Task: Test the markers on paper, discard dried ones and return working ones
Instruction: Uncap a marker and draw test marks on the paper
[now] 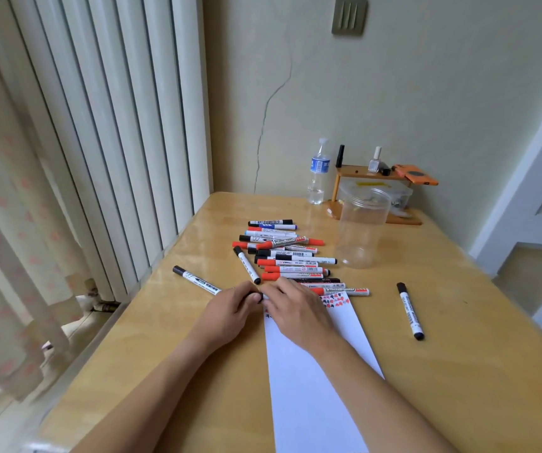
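L hand (230,308) + R hand (291,308) meet at top edge of paper (315,371), fingers of both pinching one marker (258,296), mostly hidden; axis approx 9–3 o'clock. Pile of markers (282,256) at 12 o'clock, just beyond. Jar (361,227) at 1 o'clock, R hand nearer.
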`<move>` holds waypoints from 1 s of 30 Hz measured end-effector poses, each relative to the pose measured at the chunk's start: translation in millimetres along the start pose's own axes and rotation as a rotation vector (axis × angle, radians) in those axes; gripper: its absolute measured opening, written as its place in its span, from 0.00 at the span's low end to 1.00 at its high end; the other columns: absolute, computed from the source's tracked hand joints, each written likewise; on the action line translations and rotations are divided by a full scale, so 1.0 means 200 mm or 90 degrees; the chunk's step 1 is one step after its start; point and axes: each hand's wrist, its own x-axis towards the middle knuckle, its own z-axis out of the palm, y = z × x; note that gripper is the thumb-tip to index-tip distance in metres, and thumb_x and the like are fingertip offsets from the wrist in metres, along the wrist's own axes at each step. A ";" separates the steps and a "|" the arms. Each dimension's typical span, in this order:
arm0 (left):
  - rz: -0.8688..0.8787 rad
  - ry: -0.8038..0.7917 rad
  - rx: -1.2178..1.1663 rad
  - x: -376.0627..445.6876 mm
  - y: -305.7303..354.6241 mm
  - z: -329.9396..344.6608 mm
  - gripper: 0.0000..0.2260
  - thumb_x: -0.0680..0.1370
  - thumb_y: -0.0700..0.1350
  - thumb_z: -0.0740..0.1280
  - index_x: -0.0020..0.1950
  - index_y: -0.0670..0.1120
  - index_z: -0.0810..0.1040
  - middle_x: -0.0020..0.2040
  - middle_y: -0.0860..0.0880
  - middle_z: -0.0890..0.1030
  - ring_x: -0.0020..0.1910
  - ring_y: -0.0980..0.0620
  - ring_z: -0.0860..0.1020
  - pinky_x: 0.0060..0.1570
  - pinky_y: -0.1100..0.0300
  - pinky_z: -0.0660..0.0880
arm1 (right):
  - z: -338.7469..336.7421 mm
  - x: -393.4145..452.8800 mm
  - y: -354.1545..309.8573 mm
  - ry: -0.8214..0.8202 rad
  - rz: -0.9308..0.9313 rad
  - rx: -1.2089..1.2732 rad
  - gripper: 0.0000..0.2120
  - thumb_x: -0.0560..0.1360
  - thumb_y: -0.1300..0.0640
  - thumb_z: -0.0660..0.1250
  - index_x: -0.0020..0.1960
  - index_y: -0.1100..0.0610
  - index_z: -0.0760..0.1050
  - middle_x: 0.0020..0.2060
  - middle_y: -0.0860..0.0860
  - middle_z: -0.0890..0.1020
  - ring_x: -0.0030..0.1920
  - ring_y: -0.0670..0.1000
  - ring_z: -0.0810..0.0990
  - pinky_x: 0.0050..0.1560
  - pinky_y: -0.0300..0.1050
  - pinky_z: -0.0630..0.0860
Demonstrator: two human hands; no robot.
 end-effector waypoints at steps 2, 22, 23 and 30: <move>-0.014 -0.018 0.006 0.01 0.00 -0.01 0.12 0.81 0.55 0.57 0.46 0.49 0.74 0.38 0.54 0.78 0.39 0.54 0.75 0.43 0.51 0.73 | 0.00 0.00 0.00 0.003 0.007 0.013 0.14 0.82 0.48 0.61 0.61 0.51 0.80 0.46 0.48 0.79 0.46 0.52 0.80 0.37 0.50 0.79; -0.023 0.006 -0.019 0.01 0.00 -0.03 0.10 0.84 0.49 0.59 0.45 0.48 0.75 0.35 0.55 0.76 0.37 0.56 0.73 0.35 0.65 0.65 | -0.05 0.01 0.00 0.000 0.075 -0.083 0.15 0.81 0.40 0.57 0.56 0.43 0.80 0.31 0.48 0.77 0.30 0.55 0.80 0.25 0.45 0.70; -0.032 0.017 -0.026 0.01 0.01 -0.03 0.10 0.85 0.48 0.60 0.44 0.49 0.75 0.34 0.55 0.76 0.37 0.56 0.74 0.35 0.65 0.66 | -0.05 0.01 -0.01 0.006 0.092 -0.074 0.15 0.82 0.41 0.56 0.56 0.45 0.79 0.33 0.48 0.79 0.32 0.56 0.81 0.27 0.46 0.71; 0.009 -0.008 0.069 0.01 0.00 0.00 0.07 0.79 0.54 0.63 0.53 0.56 0.79 0.50 0.57 0.75 0.52 0.59 0.72 0.51 0.62 0.71 | -0.19 0.08 0.04 -0.008 0.315 0.236 0.11 0.83 0.53 0.54 0.65 0.50 0.63 0.43 0.53 0.81 0.42 0.61 0.80 0.38 0.56 0.74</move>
